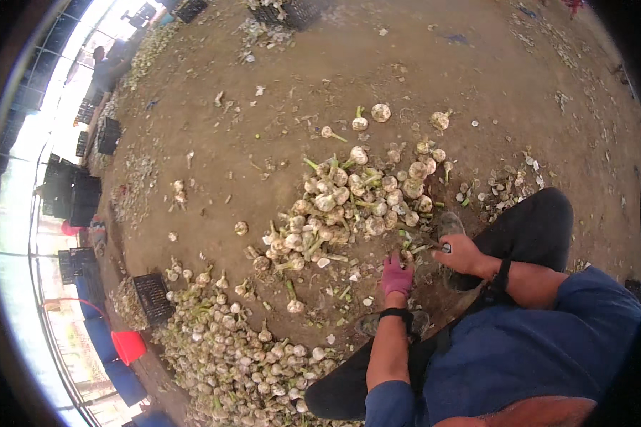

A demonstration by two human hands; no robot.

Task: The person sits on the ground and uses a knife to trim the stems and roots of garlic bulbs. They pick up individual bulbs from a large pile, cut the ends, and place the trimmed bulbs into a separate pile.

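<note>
My left hand [397, 276], in a pink glove, is closed round a garlic bulb [406, 255] low over the ground between my shoes. Close beside it on the right, my bare right hand [464, 255] grips the handle of a small knife-like tool [445, 248]. The tool points left toward the bulb; its exact shape is too small to make out. Just beyond my hands lies a loose heap of garlic bulbs [335, 196], several with stalk stubs. Bits of cut green stalk [345, 292] are scattered left of my gloved hand.
A larger pile of garlic [242, 356] spreads at the lower left beside a black crate [154, 299] and a red bucket [129, 346]. More black crates [71, 188] stand along the left side. Another person [109, 70] is at the far left. Peelings litter the dirt floor [214, 164].
</note>
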